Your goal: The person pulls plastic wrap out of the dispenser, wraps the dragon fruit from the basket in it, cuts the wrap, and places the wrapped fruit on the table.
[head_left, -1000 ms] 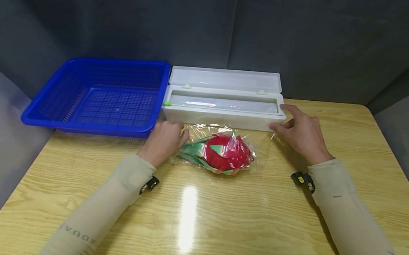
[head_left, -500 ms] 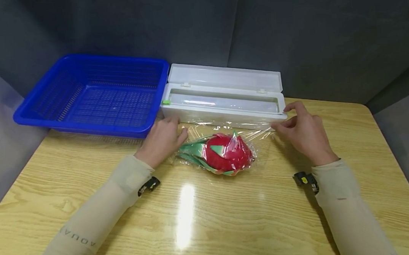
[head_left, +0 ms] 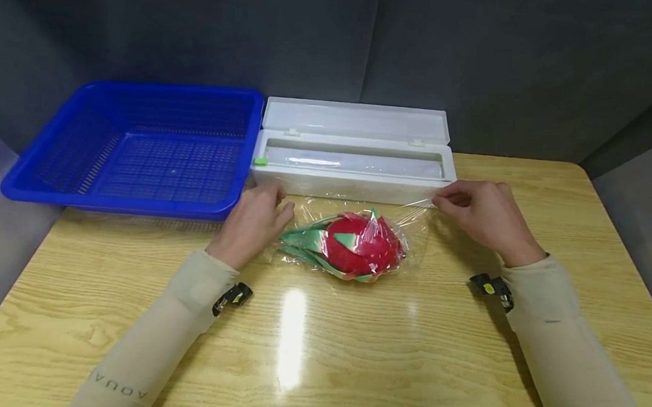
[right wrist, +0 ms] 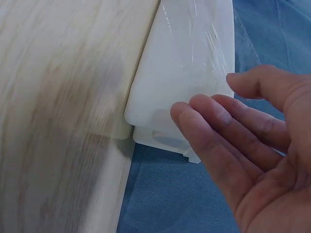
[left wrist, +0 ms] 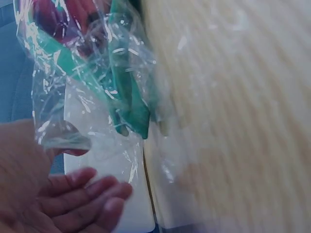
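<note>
A red dragon fruit (head_left: pixel 355 245) with green leaf tips lies on the table, covered by clear plastic wrap (head_left: pixel 312 213). Behind it, a long white wrap dispenser (head_left: pixel 353 190) stands with its lid raised, a roll (head_left: pixel 351 160) inside. My left hand (head_left: pixel 253 222) is by the dispenser's left front end; in the left wrist view its thumb (left wrist: pixel 73 141) is under the film, with the fingers loosely curled and apart from it. At the opposite end, my right hand (head_left: pixel 485 218) pinches the film, whose creases converge on the fingertips. The right wrist view shows the pinch less plainly.
A blue plastic basket (head_left: pixel 238 189) stands at the back left, against the dispenser's left end. A small green slider (head_left: pixel 260 161) sits on the dispenser's left rim. Dark cloth (head_left: pixel 319 40) hangs behind the wooden table (head_left: pixel 398 346).
My right index finger has come off the dispenser's corner and down to the thumb. The film has drawn into creases toward the right hand. My left hand has shifted slightly left.
</note>
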Available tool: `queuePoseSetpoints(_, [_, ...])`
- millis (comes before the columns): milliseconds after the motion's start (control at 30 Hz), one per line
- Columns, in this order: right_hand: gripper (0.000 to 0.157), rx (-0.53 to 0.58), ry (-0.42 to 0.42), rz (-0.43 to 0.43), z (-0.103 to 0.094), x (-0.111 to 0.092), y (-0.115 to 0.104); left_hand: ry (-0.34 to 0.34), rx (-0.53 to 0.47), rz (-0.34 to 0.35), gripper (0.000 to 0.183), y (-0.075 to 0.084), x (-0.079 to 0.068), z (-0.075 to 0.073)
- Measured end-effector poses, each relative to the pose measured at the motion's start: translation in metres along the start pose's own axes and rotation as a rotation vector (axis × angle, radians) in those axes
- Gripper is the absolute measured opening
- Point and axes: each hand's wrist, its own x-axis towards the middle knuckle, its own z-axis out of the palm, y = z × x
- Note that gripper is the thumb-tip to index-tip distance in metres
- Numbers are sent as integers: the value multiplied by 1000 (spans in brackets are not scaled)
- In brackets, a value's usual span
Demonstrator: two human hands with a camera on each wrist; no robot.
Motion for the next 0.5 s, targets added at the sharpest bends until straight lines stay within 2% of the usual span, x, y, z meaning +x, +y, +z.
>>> queuePoseSetpoints(167, [26,4,-5,-9,-2,0,0,-14,23,-52,40,1,0,-1])
queuePoseSetpoints(333, [28,4,-15,-6,-2,0,0,-27,7,-80,44,0,2,1])
queuePoseSetpoints(500, [28,16,-29,-10,-2,0,1,-18,-20,-12,37,-3,5,4])
